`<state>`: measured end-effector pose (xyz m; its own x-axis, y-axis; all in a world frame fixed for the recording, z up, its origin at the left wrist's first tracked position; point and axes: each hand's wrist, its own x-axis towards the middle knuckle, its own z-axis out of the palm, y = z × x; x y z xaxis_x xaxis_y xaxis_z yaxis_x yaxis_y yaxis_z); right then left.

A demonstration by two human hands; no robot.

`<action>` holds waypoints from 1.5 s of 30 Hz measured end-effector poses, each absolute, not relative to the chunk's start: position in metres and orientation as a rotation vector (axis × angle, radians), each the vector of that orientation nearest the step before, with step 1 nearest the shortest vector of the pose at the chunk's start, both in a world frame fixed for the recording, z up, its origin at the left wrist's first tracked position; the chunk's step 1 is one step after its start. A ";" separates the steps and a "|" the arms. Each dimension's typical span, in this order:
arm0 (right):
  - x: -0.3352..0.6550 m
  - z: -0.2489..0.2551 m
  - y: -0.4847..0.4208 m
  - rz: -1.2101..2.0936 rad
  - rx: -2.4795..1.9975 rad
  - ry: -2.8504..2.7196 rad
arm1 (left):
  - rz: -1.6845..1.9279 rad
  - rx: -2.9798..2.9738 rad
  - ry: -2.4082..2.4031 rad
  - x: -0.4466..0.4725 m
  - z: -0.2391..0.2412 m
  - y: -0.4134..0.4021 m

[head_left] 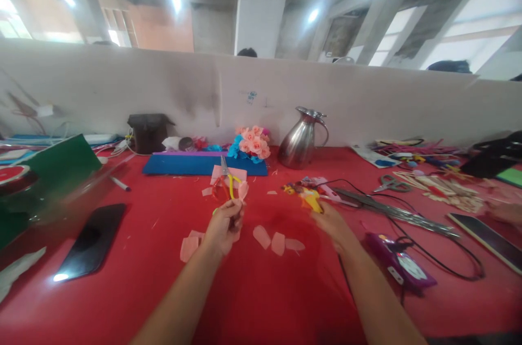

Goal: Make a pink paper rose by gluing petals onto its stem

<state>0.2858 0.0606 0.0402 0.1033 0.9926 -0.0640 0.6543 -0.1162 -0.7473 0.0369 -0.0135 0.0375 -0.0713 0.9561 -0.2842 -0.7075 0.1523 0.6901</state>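
Observation:
My left hand (223,223) is closed around a small pink paper flower (243,190) on a thin stem, held above the red table (155,290). Just beyond it lie yellow-handled scissors (227,177) on a pink paper piece. My right hand (331,221) reaches forward and grips a yellow glue gun (310,198), whose black cord (444,263) trails off to the right. Cut pink petals (271,238) lie scattered between my two hands.
A blue foam sheet (187,164) carries a bouquet of pink paper roses (253,144). A steel jug (300,138) stands behind. A black phone (92,242) lies left, a purple device (403,263) right, with wires, sticks and another pair of scissors (390,183) far right.

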 end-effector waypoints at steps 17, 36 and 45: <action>0.236 0.085 -0.003 1.699 -0.927 -1.099 | 1.393 0.337 0.816 0.035 0.032 -0.012; 0.213 0.063 -0.010 1.153 -1.157 -1.695 | 1.419 0.327 0.843 0.034 0.033 -0.013; 0.211 0.070 -0.014 1.103 -1.151 -1.674 | 1.418 0.350 0.815 0.034 0.032 -0.013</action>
<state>0.2106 -0.0143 0.0698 -0.2597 0.9559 0.1369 0.2517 0.2039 -0.9461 0.0341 -0.0128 0.0325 -0.0535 0.9556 -0.2897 -0.7311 0.1601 0.6632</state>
